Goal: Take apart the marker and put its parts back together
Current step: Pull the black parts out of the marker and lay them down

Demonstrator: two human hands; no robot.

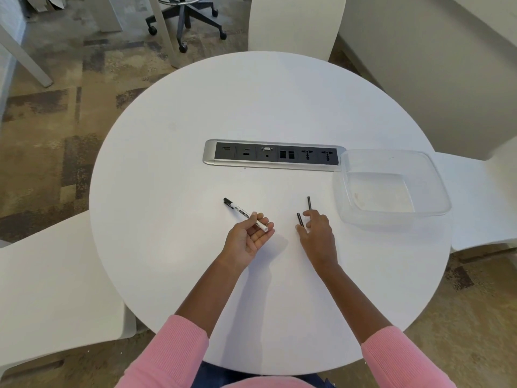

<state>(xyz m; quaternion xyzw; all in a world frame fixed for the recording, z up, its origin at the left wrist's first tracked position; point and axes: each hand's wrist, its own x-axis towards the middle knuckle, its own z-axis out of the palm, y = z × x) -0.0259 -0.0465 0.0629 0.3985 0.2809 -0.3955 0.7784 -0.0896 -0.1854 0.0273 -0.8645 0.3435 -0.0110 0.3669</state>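
Between left-hand fingers, marker

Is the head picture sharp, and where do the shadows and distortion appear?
Head view: mostly sharp, soft even light; faint shadow beside the left hand on the table; wide-angle bending curves the edges; the marker print is too small to read.

round white table on mottled brown carpet, white chairs around, black rolling chair base beyond
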